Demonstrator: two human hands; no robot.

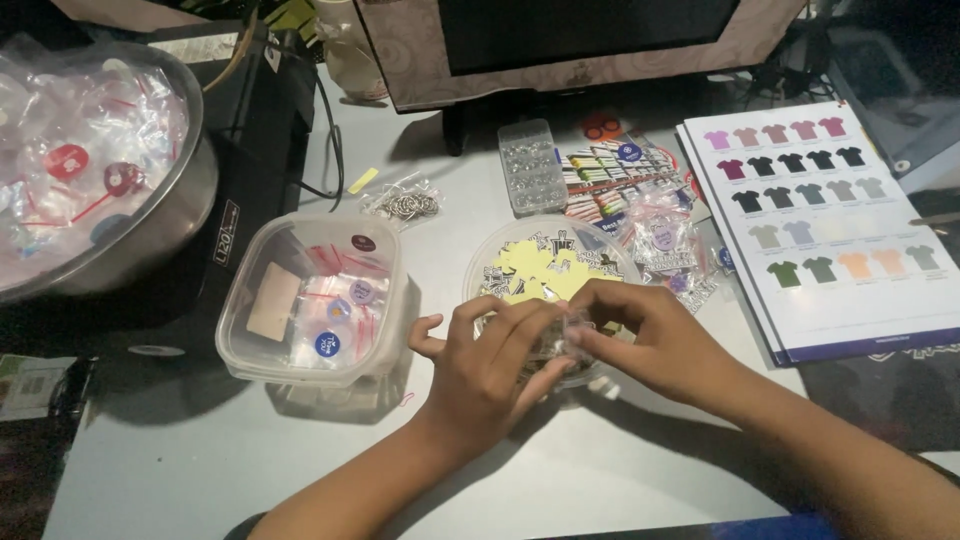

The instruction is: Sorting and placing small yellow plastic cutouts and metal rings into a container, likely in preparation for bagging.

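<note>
Both hands meet over the near rim of a round clear tub (600, 250) of yellow and printed cut-outs. The left hand (490, 365) and right hand (650, 335) pinch what seems a small clear bag (572, 332) between closed fingertips; its contents are too dim to tell. Left of the tub stands a square clear container (315, 295) of bagged badges, right of it a shirt colour chart (825, 225). The grey table (200, 470) lies bare nearer the person than the tub.
</note>
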